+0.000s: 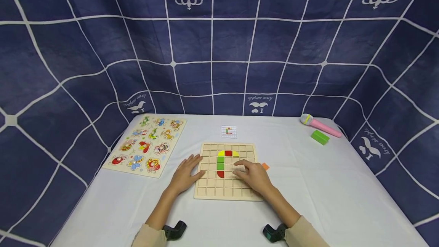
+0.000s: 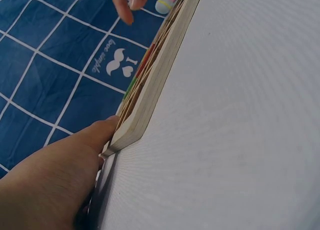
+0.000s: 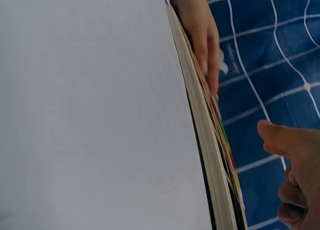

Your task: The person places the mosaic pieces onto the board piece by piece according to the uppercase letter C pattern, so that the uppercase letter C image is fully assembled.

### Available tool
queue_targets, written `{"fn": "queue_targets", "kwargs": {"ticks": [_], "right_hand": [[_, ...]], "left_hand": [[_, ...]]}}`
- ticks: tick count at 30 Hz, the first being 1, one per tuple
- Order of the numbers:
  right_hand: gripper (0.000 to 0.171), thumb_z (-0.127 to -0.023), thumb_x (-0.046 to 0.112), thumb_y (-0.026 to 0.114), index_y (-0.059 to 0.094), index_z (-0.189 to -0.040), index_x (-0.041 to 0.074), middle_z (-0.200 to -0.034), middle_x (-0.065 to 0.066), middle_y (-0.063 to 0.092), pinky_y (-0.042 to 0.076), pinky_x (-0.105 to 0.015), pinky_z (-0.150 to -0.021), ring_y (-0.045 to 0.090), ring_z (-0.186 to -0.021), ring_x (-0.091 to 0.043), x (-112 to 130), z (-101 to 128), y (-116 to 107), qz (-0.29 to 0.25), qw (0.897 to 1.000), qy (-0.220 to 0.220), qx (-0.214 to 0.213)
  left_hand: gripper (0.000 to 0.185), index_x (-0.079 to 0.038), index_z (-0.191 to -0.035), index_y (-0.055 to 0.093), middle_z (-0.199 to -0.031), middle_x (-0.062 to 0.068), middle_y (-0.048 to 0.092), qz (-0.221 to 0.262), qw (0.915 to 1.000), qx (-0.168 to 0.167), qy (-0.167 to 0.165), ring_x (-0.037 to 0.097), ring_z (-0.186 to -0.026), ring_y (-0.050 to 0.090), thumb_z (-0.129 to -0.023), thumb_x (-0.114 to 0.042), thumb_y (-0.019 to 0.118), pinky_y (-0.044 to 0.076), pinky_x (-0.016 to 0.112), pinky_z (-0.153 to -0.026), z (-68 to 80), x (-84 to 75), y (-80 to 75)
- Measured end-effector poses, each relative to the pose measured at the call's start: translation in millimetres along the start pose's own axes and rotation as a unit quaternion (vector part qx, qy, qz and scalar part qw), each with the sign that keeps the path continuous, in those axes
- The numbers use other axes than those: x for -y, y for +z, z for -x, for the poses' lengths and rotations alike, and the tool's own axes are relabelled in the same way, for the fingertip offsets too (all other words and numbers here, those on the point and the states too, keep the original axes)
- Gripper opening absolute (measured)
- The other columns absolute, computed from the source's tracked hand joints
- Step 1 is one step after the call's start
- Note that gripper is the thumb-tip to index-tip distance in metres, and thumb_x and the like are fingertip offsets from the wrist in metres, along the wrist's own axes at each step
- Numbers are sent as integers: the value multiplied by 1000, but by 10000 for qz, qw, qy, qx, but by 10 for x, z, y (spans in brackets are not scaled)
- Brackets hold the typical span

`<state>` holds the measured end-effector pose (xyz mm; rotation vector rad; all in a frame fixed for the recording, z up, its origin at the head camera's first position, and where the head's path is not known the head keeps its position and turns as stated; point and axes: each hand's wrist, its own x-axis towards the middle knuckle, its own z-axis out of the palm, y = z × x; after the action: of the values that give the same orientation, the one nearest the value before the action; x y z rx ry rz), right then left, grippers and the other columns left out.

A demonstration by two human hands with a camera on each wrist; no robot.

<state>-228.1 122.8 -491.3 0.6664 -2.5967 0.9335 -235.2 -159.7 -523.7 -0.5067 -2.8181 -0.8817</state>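
Note:
A wooden grid board (image 1: 209, 191) lies on the table with coloured pieces in its cells. A yellow piece (image 1: 221, 153), a red square (image 1: 228, 153) and another yellow piece (image 1: 236, 153) make a row. Below the row's left end come a green square (image 1: 220, 166) and a rounded red piece (image 1: 220, 174). My left hand (image 1: 185, 174) rests at the board's left edge, its thumb touching the rim. Over the right half hovers my right hand (image 1: 255, 176), thumb and index finger apart, with no piece visible between them. An orange piece (image 1: 265, 166) shows partly beside it.
Behind the board lies a small pattern card (image 1: 228, 132). An insect puzzle board (image 1: 145, 146) is at the left. Toward the back right are a pink toy microphone (image 1: 322, 126) and a green block (image 1: 320, 137). A dark blue checked curtain (image 1: 229, 75) surrounds the white table.

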Motion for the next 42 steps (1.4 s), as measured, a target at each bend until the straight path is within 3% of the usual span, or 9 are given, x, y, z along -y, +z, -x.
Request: {"fn": "queue_targets", "kwargs": {"ticks": [5,13,23,30,42], "right_hand": [[25,-78,27,74,70,-100,16,-47,13,31,24,-18,-36,23,-40,0,-284,53,-256,-49,9996,279,-84],[37,-73,34,77,68,-106,18,-51,10,32,23,-20,-40,25,-45,-2,-771,179,-564,-289,9948,743,641],[44,-74,35,76,66,-113,16,-50,11,31,22,-18,-42,24,-45,-1,-917,203,-618,-326,9890,773,1218],[34,-74,30,77,68,-105,17,-49,10,31,21,-20,-42,25,-45,-4,-956,231,-631,-93,9898,989,1021],[23,-78,22,75,70,-99,13,-49,10,33,23,-20,-39,28,-44,-3,-972,247,-639,-2,9953,823,511]], "left_hand": [[61,-11,-137,45,-143,7,39,4,10000,-3,-26,28,-136,25,-87,-42,60,14,44,-112,2,-8,-5],[61,-11,-137,45,-143,7,39,45,10000,6,-43,28,-136,24,-87,-41,60,14,44,-112,-3,-13,-5],[61,-11,-137,45,-143,7,39,69,10000,11,-54,28,-136,24,-87,-41,61,13,44,-112,1,-26,-18],[61,-11,-137,46,-143,6,39,40,10000,-38,-46,27,-136,25,-86,-41,61,14,44,-112,3,-13,-3],[61,-12,-137,45,-144,7,38,99,9999,33,-86,27,-136,24,-86,-40,62,13,43,-112,0,-17,-9]]}}
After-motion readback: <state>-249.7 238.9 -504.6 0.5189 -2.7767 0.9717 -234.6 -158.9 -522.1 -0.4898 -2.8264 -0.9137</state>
